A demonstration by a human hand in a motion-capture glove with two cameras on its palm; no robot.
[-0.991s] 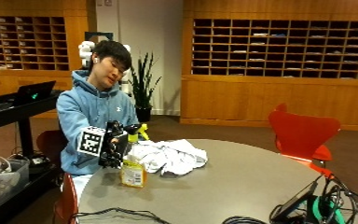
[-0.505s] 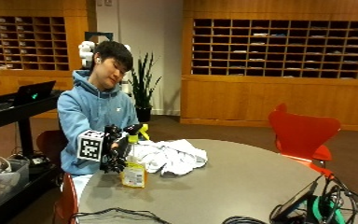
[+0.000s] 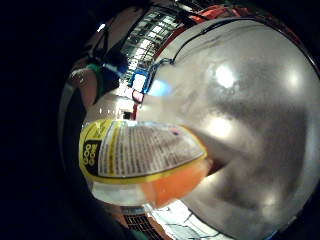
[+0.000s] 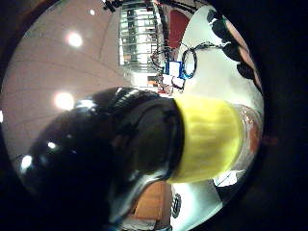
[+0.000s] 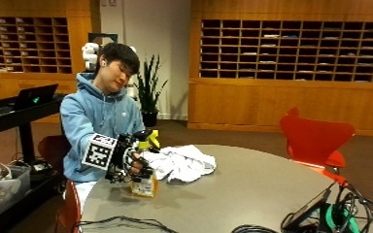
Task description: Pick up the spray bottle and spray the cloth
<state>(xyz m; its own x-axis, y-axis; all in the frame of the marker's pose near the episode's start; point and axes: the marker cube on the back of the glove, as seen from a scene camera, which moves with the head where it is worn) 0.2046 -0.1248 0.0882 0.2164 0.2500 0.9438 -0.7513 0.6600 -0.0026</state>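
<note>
We see the spray bottle standing upright near the edge of the round grey table, clear plastic with orange liquid, a yellow collar and a glossy black spray head. Its yellow-bordered label carries dense small print; we read "Goo Gone" on it. Our gloved right hand curls its fingers round the bottle's neck. Just beside lies the crumpled white cloth.

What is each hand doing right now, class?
Right hand: grips the spray bottle on the table.
Bare hand: not visible, cannot be told.
</note>
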